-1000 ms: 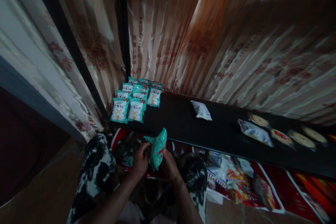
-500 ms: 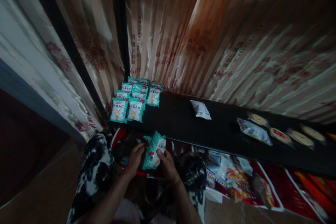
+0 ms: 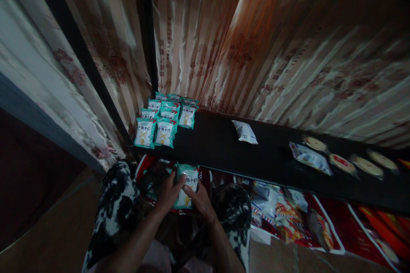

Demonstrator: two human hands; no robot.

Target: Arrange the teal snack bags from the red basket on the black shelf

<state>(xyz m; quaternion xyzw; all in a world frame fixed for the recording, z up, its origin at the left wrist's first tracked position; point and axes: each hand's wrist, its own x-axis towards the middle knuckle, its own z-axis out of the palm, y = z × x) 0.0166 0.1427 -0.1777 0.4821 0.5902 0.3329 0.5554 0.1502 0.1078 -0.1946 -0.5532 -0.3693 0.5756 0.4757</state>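
Between my two hands is a green and white snack bag [image 3: 191,179], its printed front facing up. My left hand [image 3: 169,188] grips its left side, thumb on the front. From the right, my right hand [image 3: 200,198] closes on the same bag with its thumb also across the front. Below it sits a red basket [image 3: 141,166] with dark packets inside, partly hidden by my hands. Just beyond, several matching green snack bags [image 3: 165,132] stand in rows at the left end of a black shelf [image 3: 214,145].
A white packet [image 3: 245,132] lies mid-shelf. Farther right are a blue-white packet [image 3: 310,158] and several round wrapped pastries [image 3: 367,166]. Under the shelf, a second red basket [image 3: 339,243] holds mixed packets. A black post [image 3: 80,55] and striped curtains [image 3: 205,30] border the shelf.
The snack bag has turned from a slant to nearly upright, front toward me. My left hand has moved right onto it, and both thumbs now press its front.
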